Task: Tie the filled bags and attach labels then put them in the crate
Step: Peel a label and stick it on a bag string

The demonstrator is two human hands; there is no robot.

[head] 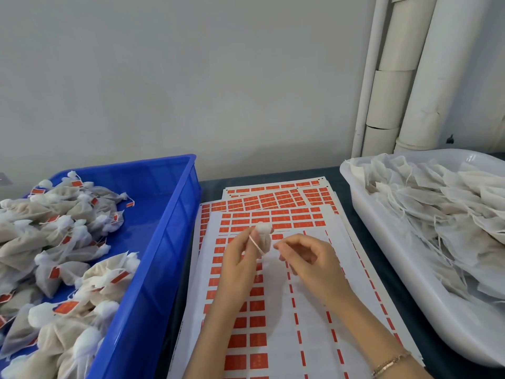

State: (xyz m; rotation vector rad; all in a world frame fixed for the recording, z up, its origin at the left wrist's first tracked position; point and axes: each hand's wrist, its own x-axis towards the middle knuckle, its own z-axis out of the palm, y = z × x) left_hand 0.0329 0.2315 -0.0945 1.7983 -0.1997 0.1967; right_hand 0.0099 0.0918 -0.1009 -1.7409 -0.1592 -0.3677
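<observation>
My left hand (pixel 240 258) holds a small white mesh bag (pixel 264 236) upright above the label sheets, with its string looped over my fingers. My right hand (pixel 303 253) is just to the right of the bag, thumb and forefinger pinched together, apparently on the string's end. Sheets of orange labels (pixel 262 324) lie under both hands. The blue crate (pixel 164 242) on the left holds several tied, labelled bags (pixel 68 242).
A white tub (pixel 410 269) on the right is full of untied mesh bags (pixel 448 214) with loose strings. White pipes (pixel 404 77) run up the wall at the back right. The dark table (pixel 396 283) shows between the sheets and the tub.
</observation>
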